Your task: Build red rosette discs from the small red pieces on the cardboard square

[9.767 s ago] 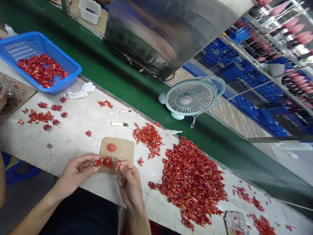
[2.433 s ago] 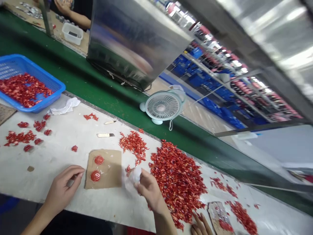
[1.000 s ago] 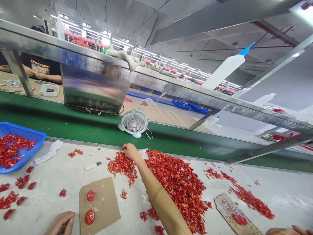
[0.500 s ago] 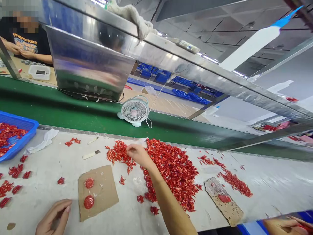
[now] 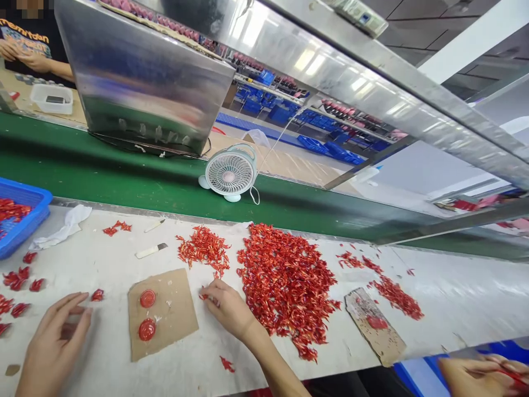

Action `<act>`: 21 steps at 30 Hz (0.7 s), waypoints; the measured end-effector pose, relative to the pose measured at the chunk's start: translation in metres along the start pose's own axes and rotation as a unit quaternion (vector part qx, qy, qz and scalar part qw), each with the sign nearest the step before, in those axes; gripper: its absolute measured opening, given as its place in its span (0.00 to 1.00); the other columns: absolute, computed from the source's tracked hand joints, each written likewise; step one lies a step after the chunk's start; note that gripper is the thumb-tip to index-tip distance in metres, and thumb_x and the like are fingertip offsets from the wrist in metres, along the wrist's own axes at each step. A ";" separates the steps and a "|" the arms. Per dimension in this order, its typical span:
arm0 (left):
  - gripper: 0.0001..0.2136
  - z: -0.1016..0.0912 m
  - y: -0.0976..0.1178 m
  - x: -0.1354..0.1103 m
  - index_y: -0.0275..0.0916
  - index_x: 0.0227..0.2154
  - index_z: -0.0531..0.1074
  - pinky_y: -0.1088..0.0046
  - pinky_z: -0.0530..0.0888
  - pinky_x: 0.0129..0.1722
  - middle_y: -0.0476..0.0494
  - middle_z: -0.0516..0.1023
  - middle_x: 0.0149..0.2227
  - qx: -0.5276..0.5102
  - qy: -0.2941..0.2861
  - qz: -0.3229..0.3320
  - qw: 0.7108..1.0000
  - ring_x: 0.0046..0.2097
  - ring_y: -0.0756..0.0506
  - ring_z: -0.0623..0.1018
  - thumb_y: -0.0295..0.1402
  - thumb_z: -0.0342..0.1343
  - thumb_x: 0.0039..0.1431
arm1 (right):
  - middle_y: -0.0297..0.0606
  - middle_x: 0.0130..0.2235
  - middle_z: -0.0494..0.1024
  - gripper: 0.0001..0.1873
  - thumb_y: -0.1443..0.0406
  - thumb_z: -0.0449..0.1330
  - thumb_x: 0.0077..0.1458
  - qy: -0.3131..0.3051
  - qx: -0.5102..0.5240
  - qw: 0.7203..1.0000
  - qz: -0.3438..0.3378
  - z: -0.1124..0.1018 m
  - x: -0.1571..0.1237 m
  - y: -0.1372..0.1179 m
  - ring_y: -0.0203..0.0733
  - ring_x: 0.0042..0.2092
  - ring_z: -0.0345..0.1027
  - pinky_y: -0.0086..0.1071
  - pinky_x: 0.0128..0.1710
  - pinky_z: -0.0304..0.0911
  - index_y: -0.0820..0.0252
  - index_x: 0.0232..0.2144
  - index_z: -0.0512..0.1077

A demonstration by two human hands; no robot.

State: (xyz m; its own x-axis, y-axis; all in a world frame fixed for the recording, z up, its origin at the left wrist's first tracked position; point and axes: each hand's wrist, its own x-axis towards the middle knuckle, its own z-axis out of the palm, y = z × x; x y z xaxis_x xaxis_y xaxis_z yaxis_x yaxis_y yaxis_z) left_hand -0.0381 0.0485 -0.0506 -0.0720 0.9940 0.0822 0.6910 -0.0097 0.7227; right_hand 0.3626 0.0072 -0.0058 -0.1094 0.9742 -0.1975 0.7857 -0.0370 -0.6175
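My right hand (image 5: 229, 310) is over the table just right of a brown cardboard piece (image 5: 182, 298). Its thumb and fingertips are pinched on a small red petal-like piece (image 5: 203, 296). Two round red discs (image 5: 147, 298) (image 5: 147, 329) sit on the cardboard. At the lower left, my left hand (image 5: 58, 342) has thumb and fingers apart with nothing seen between them. Close to its fingertips lies a small red flower-like cluster (image 5: 98, 295). Beyond my right hand are a small heap (image 5: 203, 246) and a large heap (image 5: 285, 281) of thin red pieces.
Two small knives (image 5: 151, 251) (image 5: 154, 225) lie behind the cardboard. A blue basket (image 5: 28, 220) of red pieces stands at left. A fan (image 5: 230, 173) stands on the green belt (image 5: 165, 193). At lower right, another person's hands (image 5: 483, 375) work near a second cardboard (image 5: 374, 325).
My right hand has come from the small heap toward me and pinched a loose red piece. My left hand has moved forward and its fingers reach nearer the red cluster. The view has tilted slightly.
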 end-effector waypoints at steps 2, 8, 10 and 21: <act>0.21 0.000 0.007 0.002 0.45 0.52 0.74 0.66 0.81 0.35 0.43 0.75 0.53 0.006 -0.017 0.013 1.000 0.38 0.43 0.81 0.49 0.56 0.61 | 0.39 0.38 0.77 0.17 0.75 0.58 0.56 -0.010 0.001 1.000 -0.001 0.001 0.000 0.001 0.42 0.38 0.72 0.34 0.41 0.66 0.53 0.40 0.81; 0.20 -0.004 0.028 0.009 0.42 0.54 0.71 0.70 0.79 0.32 0.38 0.74 0.54 0.018 -0.039 0.025 0.999 0.38 0.45 0.80 0.45 0.53 0.64 | 0.37 0.35 0.77 0.12 0.71 0.59 0.57 -0.024 0.085 0.996 -0.003 -0.001 -0.002 0.007 0.44 0.37 0.72 0.35 0.39 0.65 0.51 0.34 0.81; 0.18 -0.005 0.033 0.012 0.42 0.53 0.72 0.70 0.78 0.36 0.40 0.76 0.52 0.039 -0.059 0.036 0.997 0.37 0.46 0.80 0.43 0.52 0.65 | 0.37 0.36 0.78 0.09 0.69 0.61 0.57 -0.021 0.124 0.992 0.002 -0.004 -0.003 0.006 0.45 0.38 0.72 0.36 0.39 0.65 0.51 0.33 0.81; 0.07 -0.002 0.042 0.012 0.45 0.37 0.76 0.70 0.76 0.40 0.49 0.79 0.39 0.070 -0.078 0.035 0.994 0.38 0.45 0.80 0.40 0.55 0.63 | 0.33 0.29 0.76 0.11 0.56 0.66 0.56 -0.086 0.389 0.913 0.092 0.024 -0.007 -0.047 0.38 0.30 0.66 0.30 0.31 0.60 0.57 0.31 0.75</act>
State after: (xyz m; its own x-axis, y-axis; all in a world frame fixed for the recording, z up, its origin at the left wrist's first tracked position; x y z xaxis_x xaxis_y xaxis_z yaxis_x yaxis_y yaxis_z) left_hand -0.0117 0.0600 -0.0174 0.0837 0.9964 0.0141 0.7846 -0.0746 0.6155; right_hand 0.3117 -0.0033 0.0068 -0.1663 0.8882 -0.4282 0.1377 -0.4091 -0.9020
